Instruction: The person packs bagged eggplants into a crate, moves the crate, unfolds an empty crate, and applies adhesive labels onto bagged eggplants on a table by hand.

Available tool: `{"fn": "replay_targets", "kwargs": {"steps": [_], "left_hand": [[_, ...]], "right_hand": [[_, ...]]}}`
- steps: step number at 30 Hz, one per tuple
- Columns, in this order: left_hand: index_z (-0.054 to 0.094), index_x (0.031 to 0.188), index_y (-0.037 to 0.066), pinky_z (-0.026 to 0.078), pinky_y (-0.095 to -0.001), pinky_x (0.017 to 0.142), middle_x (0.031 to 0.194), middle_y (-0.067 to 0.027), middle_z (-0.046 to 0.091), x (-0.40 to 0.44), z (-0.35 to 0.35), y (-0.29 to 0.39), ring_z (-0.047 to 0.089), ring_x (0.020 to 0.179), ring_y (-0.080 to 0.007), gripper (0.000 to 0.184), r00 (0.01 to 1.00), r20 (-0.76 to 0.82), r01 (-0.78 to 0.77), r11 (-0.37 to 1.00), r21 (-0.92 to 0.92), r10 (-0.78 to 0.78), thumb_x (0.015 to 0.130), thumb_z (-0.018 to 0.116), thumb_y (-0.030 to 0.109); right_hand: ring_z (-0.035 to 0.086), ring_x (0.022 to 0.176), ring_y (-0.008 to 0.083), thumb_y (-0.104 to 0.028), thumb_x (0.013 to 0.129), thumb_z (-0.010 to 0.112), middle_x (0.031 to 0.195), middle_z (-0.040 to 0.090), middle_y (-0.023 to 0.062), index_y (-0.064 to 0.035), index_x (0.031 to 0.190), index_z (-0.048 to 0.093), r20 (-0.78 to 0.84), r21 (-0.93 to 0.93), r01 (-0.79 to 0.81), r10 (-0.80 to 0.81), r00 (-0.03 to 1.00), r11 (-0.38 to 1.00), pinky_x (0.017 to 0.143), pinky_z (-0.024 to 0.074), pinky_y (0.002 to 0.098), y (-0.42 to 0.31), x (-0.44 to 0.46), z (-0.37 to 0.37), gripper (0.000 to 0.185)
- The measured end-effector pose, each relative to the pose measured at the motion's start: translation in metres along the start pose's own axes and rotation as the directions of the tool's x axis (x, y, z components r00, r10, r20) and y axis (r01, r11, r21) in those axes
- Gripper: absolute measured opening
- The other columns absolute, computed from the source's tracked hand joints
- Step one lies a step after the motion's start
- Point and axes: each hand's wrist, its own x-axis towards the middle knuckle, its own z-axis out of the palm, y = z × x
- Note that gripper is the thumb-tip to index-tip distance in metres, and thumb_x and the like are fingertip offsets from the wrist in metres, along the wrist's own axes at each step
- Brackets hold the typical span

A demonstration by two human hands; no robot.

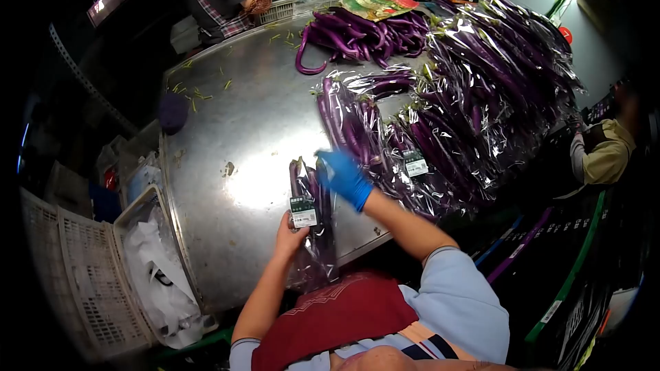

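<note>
Left hand (290, 237) grasps bagged eggplants (320, 230) at their eight o'clock; gloved right hand (345, 178), one o'clock, grip unclear; best support both ends.

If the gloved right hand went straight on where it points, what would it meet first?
Probably the stem end of the bagged eggplants, just ahead of the right hand; depth leaves contact unclear. Beyond that, the line runs over bare metal table.

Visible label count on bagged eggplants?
2: one label on the bag in the left hand, another label on the bagged eggplants right of it. Others may be hidden.
</note>
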Motion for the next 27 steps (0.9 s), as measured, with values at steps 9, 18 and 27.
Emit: {"fn": "replay_targets", "kwargs": {"steps": [9, 18, 27], "left_hand": [[0.032, 0.125, 0.0, 0.044, -0.0278, 0.076, 0.101, -0.0112, 0.054, -0.014, -0.09, 0.016, 0.054, 0.089, -0.0184, 0.063, 0.962, -0.274, -0.08, 0.971, -0.226, 0.015, 0.069, 0.059, -0.006], [0.042, 0.116, 0.001, 0.043, -0.0253, 0.077, 0.098, -0.0073, 0.056, -0.001, -0.217, 0.019, 0.055, 0.086, -0.0159, 0.047, 0.896, -0.425, -0.18, 0.981, -0.077, 0.131, 0.071, 0.055, -0.007], [0.039, 0.12, 0.001, 0.042, -0.0266, 0.077, 0.102, -0.0068, 0.055, -0.01, -0.236, 0.008, 0.053, 0.091, -0.0155, 0.053, 0.94, -0.338, -0.073, 0.995, -0.068, 0.046, 0.072, 0.059, -0.004]], "right_hand": [[0.051, 0.086, 0.0363, -0.017, 0.065, 0.062, 0.091, 0.05, 0.0234, -0.0007, 0.1, 0.045, 0.002, -0.445, -0.412, 0.461, 0.888, 0.795, 0.074, 0.0437, 0.0415, 0.107, 0.021, -0.011, 0.042], [0.049, 0.09, 0.0303, -0.015, 0.071, 0.054, 0.097, 0.049, 0.0196, -0.0006, 0.103, 0.048, 0.397, -0.476, 0.257, -0.055, 0.916, 0.841, 0.066, 0.0458, 0.037, -0.05, -0.052, 0.053, 0.036], [0.054, 0.08, 0.0307, -0.025, 0.074, 0.057, 0.082, 0.056, 0.0166, -0.0029, 0.086, 0.054, 0.048, -0.148, 0.01, -0.003, 0.999, 0.989, 0.07, 0.0433, 0.0361, -0.027, -0.028, -0.01, 0.026]]}}
